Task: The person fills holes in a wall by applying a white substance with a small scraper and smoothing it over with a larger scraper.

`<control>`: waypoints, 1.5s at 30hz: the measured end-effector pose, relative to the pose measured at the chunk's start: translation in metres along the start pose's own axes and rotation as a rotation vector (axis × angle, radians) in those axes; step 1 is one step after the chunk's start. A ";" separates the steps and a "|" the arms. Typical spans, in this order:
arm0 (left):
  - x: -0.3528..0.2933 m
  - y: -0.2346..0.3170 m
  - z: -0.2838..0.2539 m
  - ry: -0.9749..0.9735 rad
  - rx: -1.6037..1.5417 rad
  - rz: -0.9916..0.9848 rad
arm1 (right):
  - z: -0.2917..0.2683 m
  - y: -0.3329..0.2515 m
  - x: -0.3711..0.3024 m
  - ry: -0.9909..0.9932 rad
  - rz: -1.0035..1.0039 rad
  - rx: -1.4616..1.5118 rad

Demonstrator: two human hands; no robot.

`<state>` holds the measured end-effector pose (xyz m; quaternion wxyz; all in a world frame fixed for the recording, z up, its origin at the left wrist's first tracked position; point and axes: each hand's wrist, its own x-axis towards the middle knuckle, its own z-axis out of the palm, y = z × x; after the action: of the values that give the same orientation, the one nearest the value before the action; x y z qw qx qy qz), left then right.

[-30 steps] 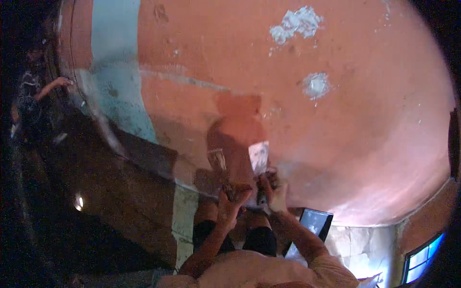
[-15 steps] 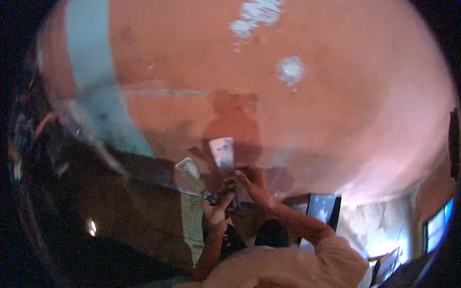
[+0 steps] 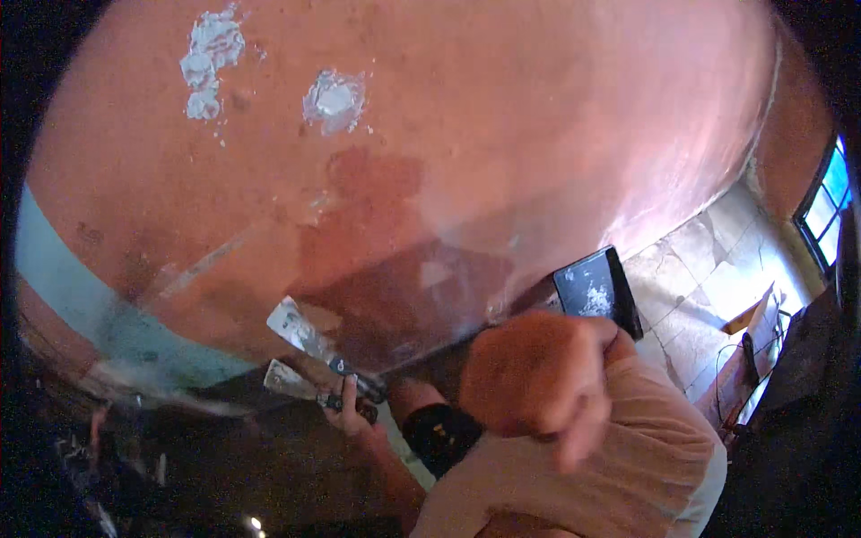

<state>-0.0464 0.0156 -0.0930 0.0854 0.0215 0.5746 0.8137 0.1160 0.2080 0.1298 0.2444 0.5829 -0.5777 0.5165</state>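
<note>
1. Left hand [image 3: 350,416]: low, left of centre, fingers wrapped round the handles of two putty knives [image 3: 289,325], thumb up alongside them.
2. Knives: blades fanned apart, both aimed up and left. The upper blade is smeared pale; the lower one is whitish, just below it. Handles dark, crossing near the grip.
3. Right hand [image 3: 583,432]: raised in front of the torso, close to the camera, well apart from the knives. Blurred; cannot tell how far it is open or whether it has hold of anything.
4. Black tray [image 3: 626,289]: right of centre, beyond the right arm, tilted in view, white smears inside.
5. Wall [image 3: 502,117]: orange, bowed by the lens, the person's shadow across its lower middle. Two rough white patches near the top: a long one [image 3: 213,56] at left, a rounder one [image 3: 335,100] right of it. Pale blue-green band [image 3: 117,318] at lower left.
6. Far right: pale tiled floor [image 3: 686,269], brightly lit; dark-framed window [image 3: 823,213].
</note>
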 end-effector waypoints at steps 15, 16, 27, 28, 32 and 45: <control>-0.022 0.040 0.025 0.114 0.223 -0.217 | 0.045 -0.056 0.022 0.600 -0.004 -0.136; -0.026 0.042 0.031 0.111 0.221 -0.201 | 0.045 -0.045 0.023 0.593 -0.018 -0.138; -0.042 0.038 0.033 0.110 0.062 -0.029 | 0.029 -0.035 -0.008 0.647 0.193 0.039; -0.041 0.038 0.032 0.105 0.050 -0.027 | 0.023 -0.033 -0.007 0.708 0.278 -0.028; -0.044 0.043 0.034 -0.111 0.078 0.057 | -0.014 0.000 -0.036 0.595 0.648 -0.642; -0.060 0.060 0.058 -0.155 -0.235 -0.107 | 0.059 0.102 -0.126 0.461 1.249 -0.080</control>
<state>0.0136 0.0401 -0.0129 0.1747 0.0434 0.4673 0.8656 0.0659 0.1868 -0.0339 0.0382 0.0039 -0.7584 0.6507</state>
